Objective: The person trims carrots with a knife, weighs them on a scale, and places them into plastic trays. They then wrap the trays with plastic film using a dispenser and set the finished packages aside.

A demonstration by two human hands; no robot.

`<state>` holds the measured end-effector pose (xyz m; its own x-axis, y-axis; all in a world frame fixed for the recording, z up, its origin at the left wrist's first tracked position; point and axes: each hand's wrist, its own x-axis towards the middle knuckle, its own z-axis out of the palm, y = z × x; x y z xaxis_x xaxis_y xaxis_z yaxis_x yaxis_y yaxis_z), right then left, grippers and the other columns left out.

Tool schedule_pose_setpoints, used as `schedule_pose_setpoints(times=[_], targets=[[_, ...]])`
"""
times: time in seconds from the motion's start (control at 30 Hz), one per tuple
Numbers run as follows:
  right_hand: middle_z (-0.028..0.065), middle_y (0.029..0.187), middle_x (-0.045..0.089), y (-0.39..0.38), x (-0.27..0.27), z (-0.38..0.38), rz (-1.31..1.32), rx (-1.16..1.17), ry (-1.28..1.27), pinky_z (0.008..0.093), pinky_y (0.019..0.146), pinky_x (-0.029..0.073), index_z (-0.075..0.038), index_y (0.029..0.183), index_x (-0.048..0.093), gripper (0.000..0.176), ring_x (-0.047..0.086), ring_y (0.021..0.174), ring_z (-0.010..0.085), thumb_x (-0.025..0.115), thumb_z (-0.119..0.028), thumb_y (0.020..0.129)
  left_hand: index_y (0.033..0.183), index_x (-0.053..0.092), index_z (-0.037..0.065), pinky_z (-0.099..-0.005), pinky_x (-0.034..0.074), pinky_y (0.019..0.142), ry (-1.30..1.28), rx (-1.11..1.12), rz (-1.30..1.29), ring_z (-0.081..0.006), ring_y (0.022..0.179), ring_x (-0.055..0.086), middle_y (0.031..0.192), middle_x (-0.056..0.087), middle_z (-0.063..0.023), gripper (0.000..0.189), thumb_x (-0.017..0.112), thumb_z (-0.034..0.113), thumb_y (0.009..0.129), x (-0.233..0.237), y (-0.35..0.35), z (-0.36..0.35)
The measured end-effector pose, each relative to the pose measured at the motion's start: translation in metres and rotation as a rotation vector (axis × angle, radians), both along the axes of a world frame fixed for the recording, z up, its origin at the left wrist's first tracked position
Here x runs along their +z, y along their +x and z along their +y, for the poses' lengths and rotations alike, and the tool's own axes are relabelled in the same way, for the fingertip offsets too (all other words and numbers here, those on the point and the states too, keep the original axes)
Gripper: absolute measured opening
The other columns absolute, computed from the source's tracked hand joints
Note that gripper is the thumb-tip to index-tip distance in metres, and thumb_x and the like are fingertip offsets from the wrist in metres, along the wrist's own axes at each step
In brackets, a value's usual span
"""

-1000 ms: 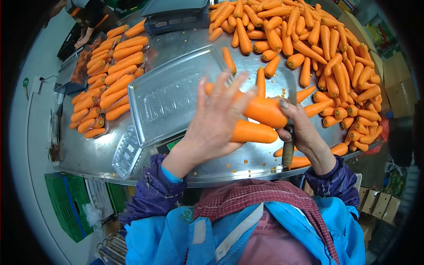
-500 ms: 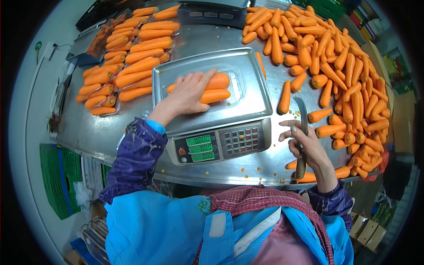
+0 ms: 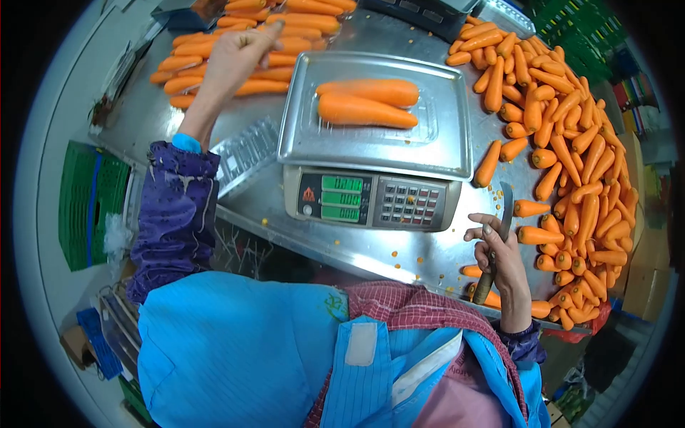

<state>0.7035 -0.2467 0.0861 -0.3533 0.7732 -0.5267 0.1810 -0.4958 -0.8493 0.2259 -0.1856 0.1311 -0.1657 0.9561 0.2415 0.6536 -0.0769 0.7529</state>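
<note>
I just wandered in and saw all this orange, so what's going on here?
Someone is working with carrots at a metal table. Two carrots sit on a kitchen-style scale with its green display lit, no hand touching them. The left hand is over the rows of carrots, while the right hand holds a curved knife near a big loose pile.

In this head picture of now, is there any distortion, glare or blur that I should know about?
Head view: wide-lens distortion, with black corners and the left wall bent into an arc; pale glare on the steel table and scale platter; left hand slightly soft; digits on the green display too unclear to read surely.
</note>
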Motion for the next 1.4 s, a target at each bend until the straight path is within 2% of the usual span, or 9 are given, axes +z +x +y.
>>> schedule_pose_setpoints(times=[0.13, 0.23, 0.37, 0.43, 0.57, 0.63, 0.73, 1.13, 1.4], targets=[[0.0098, 0.083, 0.059, -0.001, -0.003, -0.003, -0.003, 0.017, 0.006, 0.0165, 0.036, 0.031, -0.001, 0.114, 0.052, 0.034, 0.042, 0.046, 0.0046, 0.053, -0.027, 0.091, 0.075, 0.068, 0.004, -0.0275, 0.043, 0.069, -0.007, 0.014, 0.3, -0.0147, 0.077, 0.06, 0.072, 0.061, -0.0045, 0.049, 0.053, 0.05, 0.085, -0.016, -0.004, -0.018], [0.0098, 0.083, 0.059, -0.003, -0.002, -0.004, -0.013, 0.029, 0.019, 0.0166, 0.036, 0.032, -0.001, 0.114, 0.052, 0.034, 0.042, 0.046, 0.0046, 0.053, -0.027, 0.091, 0.077, 0.069, 0.004, -0.0373, 0.04, 0.091, 0.133, 0.065, 0.968, -0.0244, 0.11, 0.051, 0.113, 0.06, -0.0025, 0.027, 0.058, 0.028, 0.084, -0.016, 0.028, -0.023], [0.0101, 0.083, 0.06, -0.004, 0.0, -0.01, -0.046, 0.024, 0.022, 0.017, 0.038, 0.033, -0.001, 0.115, 0.052, 0.034, 0.043, 0.046, 0.0045, 0.054, -0.025, 0.091, 0.087, 0.068, 0.004, -0.0404, 0.037, 0.097, 0.195, -0.144, 0.681, -0.0221, 0.119, 0.046, 0.12, 0.056, -0.0043, 0.023, 0.06, 0.026, 0.083, -0.022, 0.052, 0.0], [0.0102, 0.083, 0.06, -0.003, 0.001, -0.012, -0.053, 0.015, 0.026, 0.0171, 0.038, 0.034, -0.001, 0.115, 0.052, 0.034, 0.043, 0.047, 0.0046, 0.054, -0.025, 0.091, 0.116, 0.058, 0.011, -0.0434, 0.031, 0.102, 0.102, -0.438, -0.056, -0.0236, 0.126, 0.039, 0.131, 0.047, -0.0084, 0.038, 0.063, 0.023, 0.08, -0.016, 0.081, 0.014], [0.0098, 0.083, 0.061, -0.002, 0.001, -0.017, -0.065, 0.001, 0.014, 0.0173, 0.039, 0.034, -0.001, 0.115, 0.052, 0.035, 0.046, 0.048, 0.0047, 0.054, -0.026, 0.091, 0.139, 0.032, 0.019, -0.0509, 0.025, 0.105, 0.275, -0.516, 0.072, -0.0293, 0.132, 0.029, 0.138, 0.036, -0.0148, 0.076, 0.07, 0.025, 0.073, -0.035, 0.115, 0.041], [0.0085, 0.083, 0.061, -0.003, 0.001, -0.02, -0.067, -0.01, 0.01, 0.0173, 0.039, 0.034, -0.001, 0.115, 0.052, 0.036, 0.046, 0.049, 0.0046, 0.055, -0.027, 0.09, 0.144, 0.014, 0.022, -0.0586, 0.022, 0.104, -0.245, -0.412, 0.77, -0.0365, 0.132, 0.025, 0.139, 0.03, -0.0212, 0.105, 0.077, 0.032, 0.061, -0.036, 0.125, 0.044], [0.0082, 0.083, 0.062, -0.005, 0.003, -0.024, -0.088, -0.053, -0.018, 0.0172, 0.039, 0.032, -0.001, 0.114, 0.052, 0.031, 0.044, 0.048, 0.0042, 0.052, -0.02, 0.09, 0.145, 0.011, 0.02, -0.0663, 0.018, 0.101, -0.48, -0.525, 0.767, -0.0393, 0.129, 0.028, 0.136, 0.032, -0.0237, 0.119, 0.081, 0.038, 0.05, -0.047, 0.127, 0.048], [0.0106, 0.08, 0.061, -0.031, -0.008, -0.017, -0.092, -0.03, -0.029, 0.018, 0.036, 0.032, 0.0, 0.112, 0.052, 0.028, 0.045, 0.045, 0.0058, 0.05, -0.017, 0.09, 0.144, 0.017, 0.019, -0.0496, 0.036, 0.082, -0.339, -0.612, 0.661, -0.0387, 0.108, 0.047, 0.113, 0.05, -0.025, 0.115, 0.079, 0.037, 0.049, -0.055, 0.12, 0.047], [0.0103, 0.08, 0.062, -0.057, -0.01, -0.005, -0.115, 0.025, -0.058, 0.0183, 0.036, 0.032, 0.0, 0.111, 0.052, 0.03, 0.045, 0.045, 0.0065, 0.054, -0.021, 0.09, 0.143, 0.019, 0.02, -0.048, 0.035, 0.085, -0.235, -0.288, 0.673, -0.033, 0.11, 0.045, 0.115, 0.049, -0.019, 0.104, 0.076, 0.034, 0.057, -0.02, 0.036, -0.002]])
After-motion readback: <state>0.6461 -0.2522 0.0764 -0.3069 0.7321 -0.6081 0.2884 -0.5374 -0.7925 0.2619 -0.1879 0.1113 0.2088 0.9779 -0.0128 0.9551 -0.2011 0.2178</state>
